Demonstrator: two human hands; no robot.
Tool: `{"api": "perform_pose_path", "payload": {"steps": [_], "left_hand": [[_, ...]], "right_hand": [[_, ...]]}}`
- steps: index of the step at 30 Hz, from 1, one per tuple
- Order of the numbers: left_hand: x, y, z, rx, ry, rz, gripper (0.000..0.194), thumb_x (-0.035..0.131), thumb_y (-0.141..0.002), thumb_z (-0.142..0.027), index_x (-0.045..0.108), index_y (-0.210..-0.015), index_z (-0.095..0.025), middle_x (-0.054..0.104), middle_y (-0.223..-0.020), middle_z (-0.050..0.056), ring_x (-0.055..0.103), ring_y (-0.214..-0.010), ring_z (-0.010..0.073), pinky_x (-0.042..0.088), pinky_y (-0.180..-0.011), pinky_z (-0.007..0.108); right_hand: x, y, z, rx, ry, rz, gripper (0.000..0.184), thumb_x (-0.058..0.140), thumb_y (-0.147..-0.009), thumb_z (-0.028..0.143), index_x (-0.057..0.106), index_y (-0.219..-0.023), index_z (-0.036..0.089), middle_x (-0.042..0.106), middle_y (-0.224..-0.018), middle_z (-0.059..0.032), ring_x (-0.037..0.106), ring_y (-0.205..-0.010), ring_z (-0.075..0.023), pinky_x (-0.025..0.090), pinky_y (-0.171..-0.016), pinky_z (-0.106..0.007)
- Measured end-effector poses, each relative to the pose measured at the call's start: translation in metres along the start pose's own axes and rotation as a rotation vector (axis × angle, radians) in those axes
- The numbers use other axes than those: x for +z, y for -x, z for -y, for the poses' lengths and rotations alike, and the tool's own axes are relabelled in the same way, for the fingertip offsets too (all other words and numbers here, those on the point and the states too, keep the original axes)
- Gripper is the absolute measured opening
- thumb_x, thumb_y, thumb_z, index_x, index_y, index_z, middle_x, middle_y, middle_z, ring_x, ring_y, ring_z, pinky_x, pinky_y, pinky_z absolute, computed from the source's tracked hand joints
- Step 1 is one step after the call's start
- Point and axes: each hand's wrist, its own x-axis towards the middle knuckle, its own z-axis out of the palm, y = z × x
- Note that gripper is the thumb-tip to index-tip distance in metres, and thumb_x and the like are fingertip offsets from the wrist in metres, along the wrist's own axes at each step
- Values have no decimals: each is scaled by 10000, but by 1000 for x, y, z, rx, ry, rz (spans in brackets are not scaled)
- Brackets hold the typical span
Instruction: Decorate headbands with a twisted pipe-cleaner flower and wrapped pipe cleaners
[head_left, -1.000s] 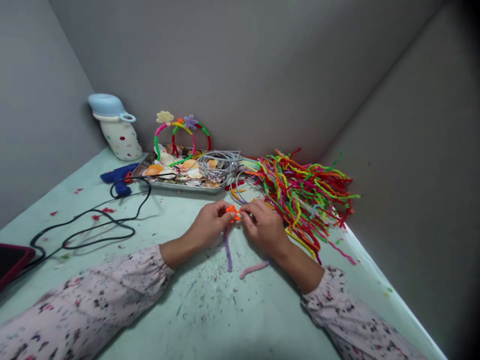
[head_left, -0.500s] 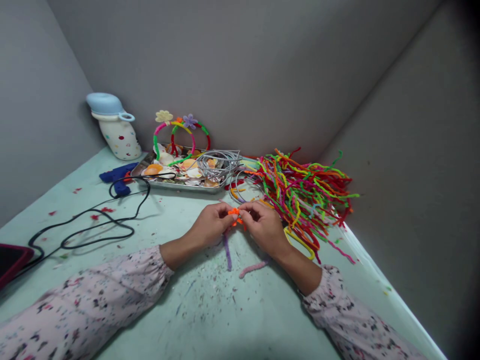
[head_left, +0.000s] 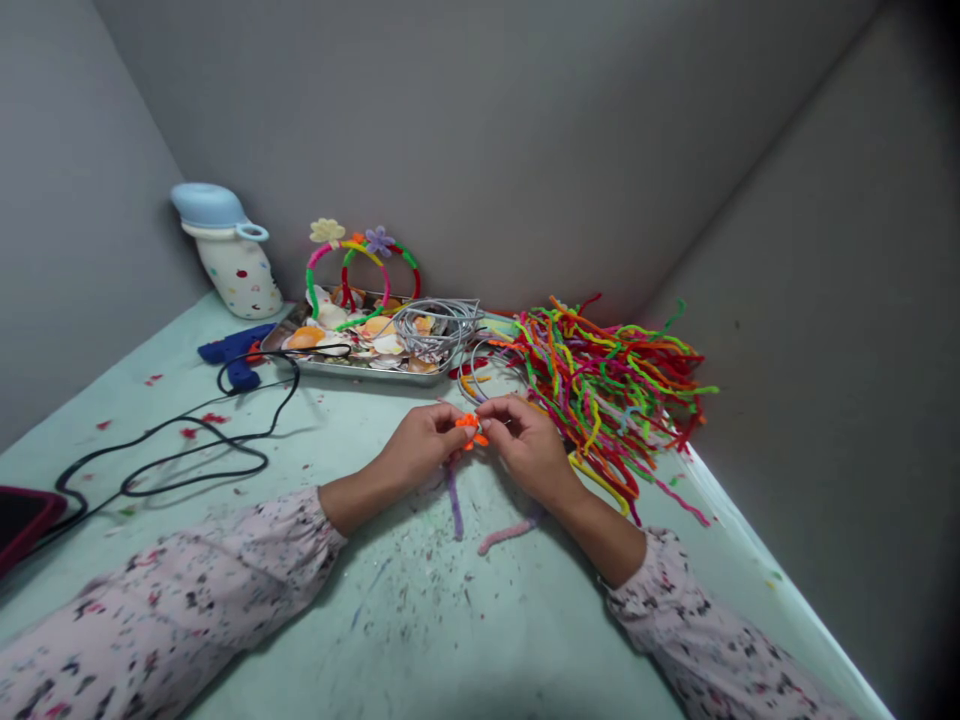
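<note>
- Head feed: I find the orange piece point(head_left: 470, 434) on the near side of the metal tray point(head_left: 360, 373).
- Left hand point(head_left: 420, 445): fingers pinching it.
- Right hand point(head_left: 534, 452): fingertips closed on its edge.
- Heaped pipe cleaners point(head_left: 607, 370): right of tray.

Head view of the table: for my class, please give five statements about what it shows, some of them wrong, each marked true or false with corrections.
1. The left hand grasps a small, fuzzy, bright-orange piece. True.
2. The right hand grips the black cable. False: the right hand is at the orange piece too.
3. Coiled thin grey strands lie at the right end of the shallow, silver metal tray. True.
4. The patterned white bottle with a light-blue lid stands right of the tray. False: the bottle stands left of the tray.
5. The tangled heap of multicoloured fuzzy stems lies right of the tray. True.
</note>
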Motion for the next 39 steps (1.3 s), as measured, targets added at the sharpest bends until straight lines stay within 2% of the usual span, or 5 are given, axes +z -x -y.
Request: {"api": "perform_pose_path", "payload": {"steps": [10, 18, 27, 32, 39], "left_hand": [[-1, 1, -3, -18, 46, -2, 201, 663, -719, -313, 607, -740, -121, 554, -594, -3, 470, -505, 91, 356, -498, 233], [-4, 0, -2, -20, 29, 45, 194, 640, -746, -313, 629, -779, -122, 550, -561, -11, 466, -503, 89, 331, -500, 222], [-4, 0, -2, -3, 62, 128, 195, 628, -749, -314, 602, -751, -120, 538, -630, 12, 443, -528, 88, 335, -495, 225], [-4, 1, -3, -2, 43, 89, 154, 609, -747, -285, 583, -714, -137, 513, -610, -2, 431, -545, 92, 316, -512, 233], [-6, 1, -4, 2, 40, 70, 120, 596, -723, -244, 580, -656, -146, 483, -578, -18, 392, -523, 89, 287, -514, 245]], "right_hand": [[-3, -4, -5, 214, -349, 49, 137, 610, -713, 227, 591, -845, 193, 606, -781, 8, 568, -711, -137, 482, -681, -277], [1, -4, -17, 200, -517, 48, 122, 633, -709, 212, 572, -813, 202, 575, -792, 22, 539, -714, -122, 462, -704, -260], [-1, -3, 0, 123, -305, 82, 20, 560, -757, 219, 550, -762, 202, 573, -747, 17, 540, -716, -129, 464, -688, -263], [-1, -3, -5, 89, -305, 128, 171, 579, -767, 209, 587, -937, 205, 622, -849, -13, 597, -779, -144, 501, -734, -297], [-9, -3, -8, -278, 73, 178, 247, 542, -846, 150, 639, -1058, 232, 636, -980, -48, 593, -924, -166, 479, -843, -352]]}}
